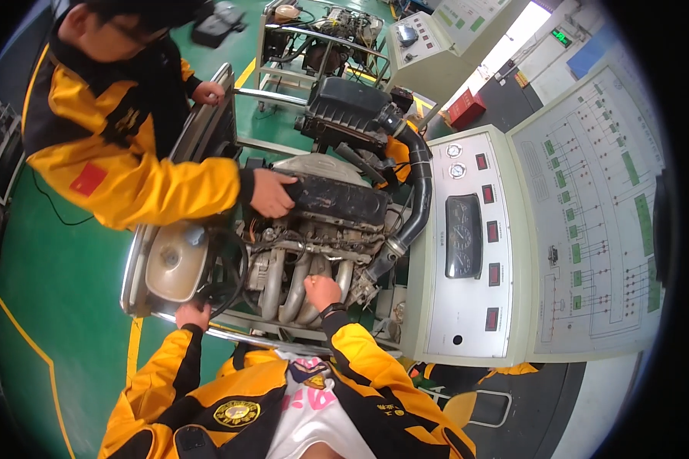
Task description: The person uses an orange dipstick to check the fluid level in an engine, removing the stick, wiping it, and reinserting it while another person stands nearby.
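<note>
My left hand point(194, 314) is closed at the front left corner of the engine stand, its fingers curled over the metal rail point(226, 334). Right beside it are a beige plastic tank point(174, 271) and looped black hoses point(242, 268). My right hand point(321, 291) makes a loose fist over the silver manifold pipes point(293, 288); anything inside it is hidden. Behind the pipes sits the engine with its black cover point(341, 200). A co-worker's hand point(273, 193) rests on the cover's left end, and their other hand point(208, 93) is on the stand's far left edge.
A control panel point(467, 321) with gauges and a tall diagram board point(589, 229) stand close on the right. A thick black air hose point(421, 183) curves between engine and panel. Another engine stand point(321, 38) is at the back. A red box point(467, 109) sits on the floor.
</note>
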Motion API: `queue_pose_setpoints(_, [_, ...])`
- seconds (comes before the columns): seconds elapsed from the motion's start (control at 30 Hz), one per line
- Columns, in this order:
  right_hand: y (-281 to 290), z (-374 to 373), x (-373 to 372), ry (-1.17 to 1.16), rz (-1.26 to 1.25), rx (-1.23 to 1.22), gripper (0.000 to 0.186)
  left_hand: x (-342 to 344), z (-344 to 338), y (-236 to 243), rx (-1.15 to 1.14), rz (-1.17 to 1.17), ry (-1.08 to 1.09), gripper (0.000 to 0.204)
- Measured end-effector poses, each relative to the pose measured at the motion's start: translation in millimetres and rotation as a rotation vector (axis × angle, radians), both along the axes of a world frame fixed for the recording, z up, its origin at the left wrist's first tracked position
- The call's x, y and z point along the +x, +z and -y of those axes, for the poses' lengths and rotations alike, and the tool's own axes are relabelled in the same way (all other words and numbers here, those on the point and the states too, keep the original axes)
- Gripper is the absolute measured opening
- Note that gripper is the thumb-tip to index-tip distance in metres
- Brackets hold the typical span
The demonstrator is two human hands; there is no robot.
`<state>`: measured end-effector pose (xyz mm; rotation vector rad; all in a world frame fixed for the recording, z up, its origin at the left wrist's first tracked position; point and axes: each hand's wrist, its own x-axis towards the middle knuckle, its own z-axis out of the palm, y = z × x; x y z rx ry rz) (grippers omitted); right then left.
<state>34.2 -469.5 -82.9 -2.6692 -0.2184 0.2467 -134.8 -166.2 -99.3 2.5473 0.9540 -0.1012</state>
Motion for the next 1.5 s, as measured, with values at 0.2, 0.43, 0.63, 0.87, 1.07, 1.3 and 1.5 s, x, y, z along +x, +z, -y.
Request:
queue_pose_setpoints(0.2, [-9.4,3.3,-9.8,-0.139,0.106,0.017,0.034,6.0,0.7,-0.8,-0.049,-0.046,-0.063,0.038])
queue_pose_setpoints(0.43, [56.4,9.6,-9.1,-0.101,0.181,0.111,0.038,-3.2,-5.4,-14.0,-0.004,0.011,-0.025,0.038])
queue_pose_setpoints(0.63, [51.5,-2.3,-25.7,-0.058,0.181,0.007,0.04,0.3,-5.4,-18.3,-0.009,0.054,-0.038,0.037])
queue_pose_setpoints(0.87, [6.9,-4.6,-10.8,-0.058,0.178,-0.033,0.041,2.0,-4.8,-9.3,-0.044,0.009,-0.045,0.036])
queue_pose_setpoints(1.07, [-11.1,-7.0,0.4,-0.038,0.162,-0.1,0.042,-1.8,-4.7,-16.0,-0.035,0.038,-0.032,0.035])
queue_pose_setpoints(1.3, [7.1,-1.5,-1.2,-0.029,0.002,-0.09,0.037,3.1,-5.2,6.1,-0.104,-0.119,-0.084,0.04])
queue_pose_setpoints(1.5, [85.6,-9.3,-18.1,-0.055,0.223,0.089,0.034,-2.3,-8.0,3.1,-0.111,-0.13,-0.066,0.038])
